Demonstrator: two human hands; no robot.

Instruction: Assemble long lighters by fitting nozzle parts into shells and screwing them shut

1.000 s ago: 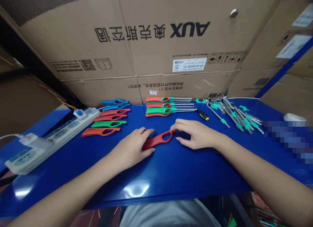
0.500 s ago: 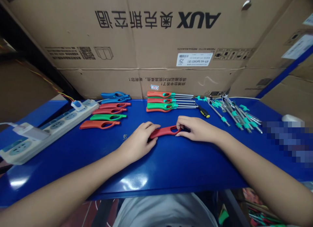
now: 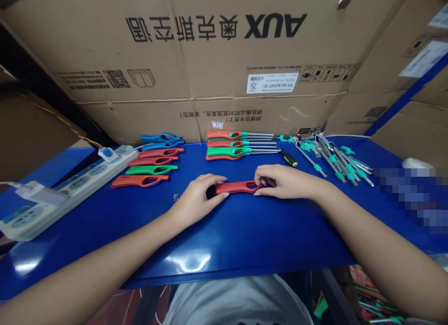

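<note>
A red lighter handle (image 3: 235, 188) lies lengthwise between my hands on the blue table. My left hand (image 3: 199, 194) is closed on its wide left end, fingers above and thumb below. At the looped right end, my right hand (image 3: 275, 181) pinches the handle between thumb and fingers. To the left is a column of loose handles in blue, red, green (image 3: 152, 169) and orange (image 3: 140, 180). Several small screws (image 3: 176, 197) lie beside my left wrist. Behind my hands are lighters with metal rods (image 3: 229, 151) and a black-and-yellow screwdriver (image 3: 289, 158).
A white power strip (image 3: 70, 194) with plugs runs along the left side. Metal rods with green parts (image 3: 336, 162) are heaped at the back right. A large cardboard sheet (image 3: 196, 82) stands behind the blue table (image 3: 245, 241).
My left fingers have shifted slightly toward the handle's left end, showing more of it. The handle now lies more level. The camera view has moved a little.
</note>
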